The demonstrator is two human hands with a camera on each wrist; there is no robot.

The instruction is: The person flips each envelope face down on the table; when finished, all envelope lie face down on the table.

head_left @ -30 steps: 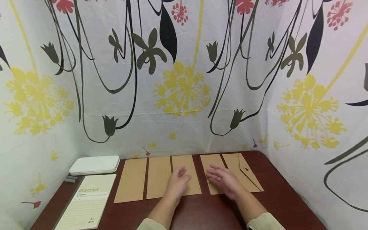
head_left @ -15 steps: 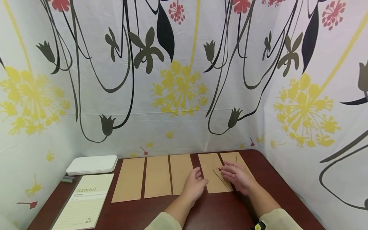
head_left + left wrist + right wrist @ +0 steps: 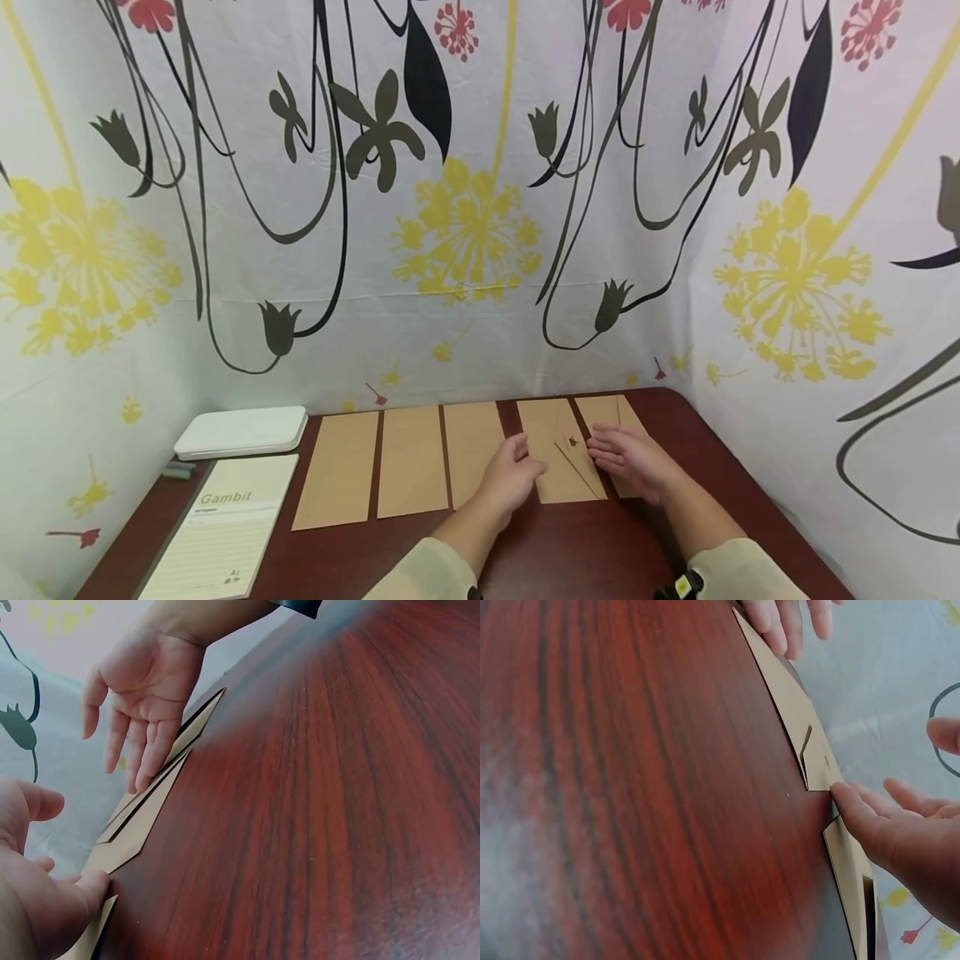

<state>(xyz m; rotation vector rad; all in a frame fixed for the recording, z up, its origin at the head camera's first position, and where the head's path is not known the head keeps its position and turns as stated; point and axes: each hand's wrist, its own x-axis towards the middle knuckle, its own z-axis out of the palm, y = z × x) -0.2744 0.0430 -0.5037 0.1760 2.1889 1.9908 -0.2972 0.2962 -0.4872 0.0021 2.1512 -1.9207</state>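
Note:
Several flat tan envelopes lie in a row across the table in the head view. The fourth envelope from the left (image 3: 551,467) shows its flap edge and a small dark mark. Over the gap left of it is my left hand (image 3: 510,477), palm turned inward with fingers relaxed, holding nothing. My right hand (image 3: 632,460) is over the rightmost envelope (image 3: 596,408), fingers extended toward the left. In the right wrist view, the right hand's fingertips (image 3: 841,793) are at the edge of the marked envelope (image 3: 817,761); whether they touch it I cannot tell.
On the left of the dark red table (image 3: 555,550) lie a Gambit notepad (image 3: 225,521), a white case (image 3: 242,431) behind it, and small grey-green items (image 3: 178,469). A patterned curtain (image 3: 375,350) surrounds the back and sides.
Both hands have shifted rightward from where they were a second ago. The flap edge and dark mark, seen earlier on the rightmost envelope, now show on the fourth one.

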